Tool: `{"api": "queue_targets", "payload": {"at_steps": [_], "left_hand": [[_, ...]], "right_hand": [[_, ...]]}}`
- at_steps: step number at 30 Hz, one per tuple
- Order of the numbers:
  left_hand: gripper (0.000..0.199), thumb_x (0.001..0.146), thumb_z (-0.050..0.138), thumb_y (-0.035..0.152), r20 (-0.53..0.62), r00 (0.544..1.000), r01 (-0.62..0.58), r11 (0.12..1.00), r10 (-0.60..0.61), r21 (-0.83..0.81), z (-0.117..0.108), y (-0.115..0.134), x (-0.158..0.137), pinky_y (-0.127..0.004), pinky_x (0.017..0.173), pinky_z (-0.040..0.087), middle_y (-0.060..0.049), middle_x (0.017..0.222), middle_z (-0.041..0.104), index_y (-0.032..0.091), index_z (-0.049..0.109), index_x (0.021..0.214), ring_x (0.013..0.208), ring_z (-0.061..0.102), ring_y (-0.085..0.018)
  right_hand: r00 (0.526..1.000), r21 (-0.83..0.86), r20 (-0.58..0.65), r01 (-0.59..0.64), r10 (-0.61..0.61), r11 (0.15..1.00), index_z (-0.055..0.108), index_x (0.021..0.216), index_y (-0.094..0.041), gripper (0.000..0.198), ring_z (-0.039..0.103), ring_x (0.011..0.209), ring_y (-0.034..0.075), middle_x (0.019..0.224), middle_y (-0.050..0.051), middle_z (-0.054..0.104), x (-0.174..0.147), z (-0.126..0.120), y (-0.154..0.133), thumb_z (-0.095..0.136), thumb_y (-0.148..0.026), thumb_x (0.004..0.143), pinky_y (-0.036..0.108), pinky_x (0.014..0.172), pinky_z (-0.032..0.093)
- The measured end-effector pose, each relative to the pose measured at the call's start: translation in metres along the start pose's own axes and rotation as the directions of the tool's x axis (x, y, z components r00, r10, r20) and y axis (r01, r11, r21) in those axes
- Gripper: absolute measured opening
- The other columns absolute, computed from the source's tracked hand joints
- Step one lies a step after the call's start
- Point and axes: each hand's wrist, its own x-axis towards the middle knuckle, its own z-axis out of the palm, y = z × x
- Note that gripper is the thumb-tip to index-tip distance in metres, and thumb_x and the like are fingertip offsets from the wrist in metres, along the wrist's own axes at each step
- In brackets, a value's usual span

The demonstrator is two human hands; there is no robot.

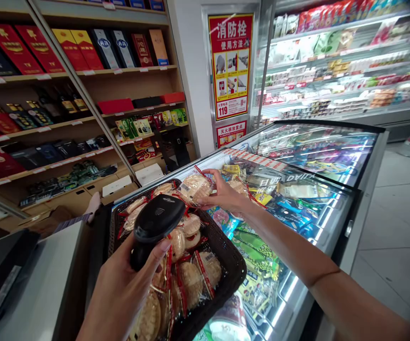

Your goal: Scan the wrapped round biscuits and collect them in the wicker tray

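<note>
My left hand (134,274) is wrapped round the handle of a black barcode scanner (159,215), held over a dark woven basket (233,265). Round pastries in clear wrappers with red edges (191,279) fill the basket. At its far side, my right hand (222,192) grips a wrapped pastry (195,188) between thumb and fingers. A barcode label shows on this wrapper, on the side towards the scanner. Another wrapped pastry (238,187) lies just behind my right hand. The scanner hides part of the basket's contents.
Under the basket stands a glass-topped chest freezer (368,189) with colourful packets inside. A pale counter (59,274) with a black device (6,279) is at the left. Shelves of boxes and bottles (80,71) line the back left; a refrigerated display (336,71) stands at the back right.
</note>
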Motion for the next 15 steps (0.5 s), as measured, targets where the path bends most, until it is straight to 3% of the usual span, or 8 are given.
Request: {"api": "queue_targets", "payload": {"at_steps": [4,7,10,12,15], "left_hand": [[0.038,0.076,0.063,0.059,0.038,0.994,-0.104,0.991,0.101,0.081,0.001,-0.007,0.006,-0.023,0.041,0.036,0.003,0.054,0.057,0.022,0.064,0.083,0.046,0.047,-0.014],[0.041,0.077,0.062,0.063,0.066,0.991,-0.12,0.987,0.114,0.103,0.002,-0.008,0.008,-0.023,0.042,0.038,0.002,0.055,0.058,0.022,0.063,0.082,0.049,0.052,-0.016],[0.042,0.076,0.063,0.064,0.008,0.997,-0.077,0.994,0.076,0.076,0.002,-0.007,0.006,-0.023,0.041,0.035,0.003,0.053,0.056,0.022,0.062,0.078,0.047,0.046,-0.014],[0.043,0.073,0.064,0.065,-0.035,0.998,-0.048,0.997,0.051,0.062,-0.002,-0.007,0.003,-0.023,0.04,0.033,0.004,0.052,0.054,0.022,0.061,0.075,0.045,0.043,-0.013],[0.045,0.071,0.065,0.067,-0.116,0.993,-0.006,0.998,0.013,0.061,-0.013,-0.011,0.0,-0.023,0.04,0.031,0.005,0.05,0.049,0.022,0.061,0.074,0.045,0.042,-0.013]], "right_hand": [[1.0,-0.054,0.003,0.01,-0.009,0.999,0.031,0.133,-0.032,0.085,0.07,0.087,0.019,0.123,0.006,0.059,-0.003,0.002,-0.002,0.082,-0.03,0.066,0.037,0.074,0.063],[1.0,-0.109,0.006,0.004,-0.003,0.994,0.03,0.135,-0.032,0.084,0.07,0.087,0.019,0.119,0.005,0.063,-0.002,0.003,-0.002,0.081,-0.031,0.068,0.035,0.073,0.062],[0.998,-0.319,-0.041,0.037,-0.053,0.947,0.032,0.136,-0.03,0.08,0.069,0.088,0.02,0.114,0.004,0.065,0.004,-0.008,0.0,0.078,-0.033,0.071,0.034,0.074,0.059],[0.988,-0.562,-0.118,0.014,-0.097,0.827,0.037,0.136,-0.026,0.074,0.068,0.092,0.023,0.112,0.006,0.066,0.013,-0.026,0.004,0.076,-0.031,0.073,0.035,0.078,0.056],[0.96,-0.816,-0.266,-0.174,-0.091,0.551,0.042,0.136,-0.018,0.066,0.064,0.104,0.029,0.114,0.013,0.066,0.025,-0.061,0.013,0.071,-0.025,0.077,0.037,0.085,0.05]]}}
